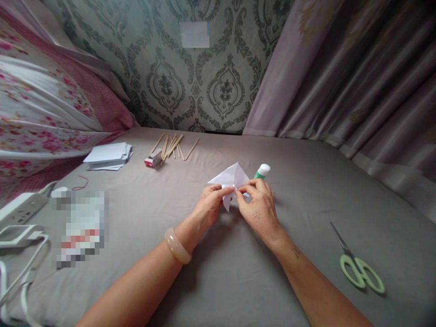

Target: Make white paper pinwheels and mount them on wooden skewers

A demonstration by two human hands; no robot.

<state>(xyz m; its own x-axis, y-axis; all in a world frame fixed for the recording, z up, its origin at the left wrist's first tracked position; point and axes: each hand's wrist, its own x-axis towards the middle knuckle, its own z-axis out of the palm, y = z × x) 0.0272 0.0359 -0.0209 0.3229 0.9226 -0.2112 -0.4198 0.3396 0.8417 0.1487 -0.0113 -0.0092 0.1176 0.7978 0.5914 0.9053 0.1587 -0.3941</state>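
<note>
A folded piece of white paper (235, 173) with pointed corners is held up between both hands over the middle of the cloth. On its left side my left hand (213, 200) is closed, with the thumb pressed on the paper near its centre. My right hand (258, 200) pinches the paper from the right, its thumb and fingertips close to the left thumb. Parts of the fingers are hidden behind the paper and hands. Just behind my right hand stands a glue stick (262, 171) with a white cap and green body.
Green-handled scissors (357, 268) lie at the right. Toward the back are several wooden sticks (173, 146), a small red-and-white box (153, 157) and a stack of white paper (108, 155). A power strip (23, 206) with cables and a blurred item (83, 225) occupy the left.
</note>
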